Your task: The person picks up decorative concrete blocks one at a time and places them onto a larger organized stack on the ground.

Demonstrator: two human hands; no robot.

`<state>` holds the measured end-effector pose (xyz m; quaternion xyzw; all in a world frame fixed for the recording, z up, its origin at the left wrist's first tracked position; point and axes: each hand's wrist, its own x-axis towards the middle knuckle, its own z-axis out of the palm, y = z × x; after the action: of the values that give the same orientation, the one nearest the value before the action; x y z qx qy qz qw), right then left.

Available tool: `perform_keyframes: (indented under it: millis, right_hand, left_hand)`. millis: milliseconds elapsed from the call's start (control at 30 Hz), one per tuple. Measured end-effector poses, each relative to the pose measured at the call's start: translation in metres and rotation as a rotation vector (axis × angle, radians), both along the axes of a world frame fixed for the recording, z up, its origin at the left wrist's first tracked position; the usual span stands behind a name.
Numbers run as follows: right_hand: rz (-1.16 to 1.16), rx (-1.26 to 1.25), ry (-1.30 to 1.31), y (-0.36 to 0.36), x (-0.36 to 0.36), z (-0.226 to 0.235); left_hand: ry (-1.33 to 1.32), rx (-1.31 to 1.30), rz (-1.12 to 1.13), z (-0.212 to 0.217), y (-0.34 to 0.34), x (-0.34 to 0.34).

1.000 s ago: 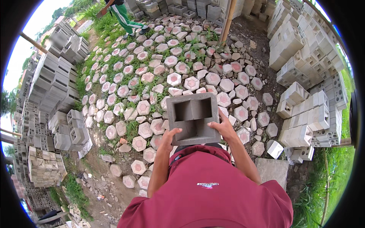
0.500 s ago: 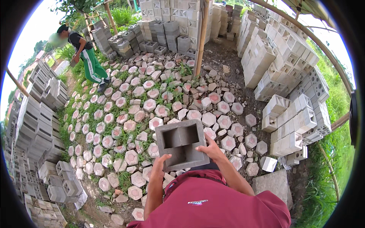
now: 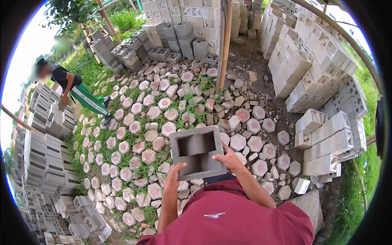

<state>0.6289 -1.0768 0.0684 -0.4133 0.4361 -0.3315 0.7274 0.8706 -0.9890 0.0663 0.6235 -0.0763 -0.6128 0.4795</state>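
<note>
A grey concrete block with square openings is held out in front of my body, its hollow side facing up toward me. My left hand grips its lower left corner, thumb on the rim and fingers mostly hidden behind the wall. On the right side, my right hand clasps the block's edge, the thumb lying over the rim. Below the block, hexagonal paving stones with pinkish centres cover the ground.
At left stand rows of grey blocks; pale vent blocks are stacked at right. A bamboo post rises ahead. A person in green trousers bends at the far left, holding a block. A flat slab lies at lower right.
My view has turned left, so the stacks and post sit further right. The other person has moved left toward the left-hand stacks. Both my hands keep hold of the block.
</note>
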Motion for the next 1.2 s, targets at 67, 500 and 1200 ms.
perform_keyframes:
  millis: [67, 500, 1200]
  right_hand:
    - [0.015, 0.013, 0.010, -0.038, 0.014, 0.007]
    - [0.154, -0.013, 0.062, -0.220, 0.122, 0.029]
    - [-0.162, 0.004, 0.042, -0.498, 0.340, -0.008]
  left_hand:
    - [0.007, -0.046, -0.033, 0.004, -0.035, 0.014]
    - [0.065, -0.011, 0.132, 0.016, -0.189, 0.108]
    - [0.028, -0.085, -0.219, -0.007, -0.535, 0.350]
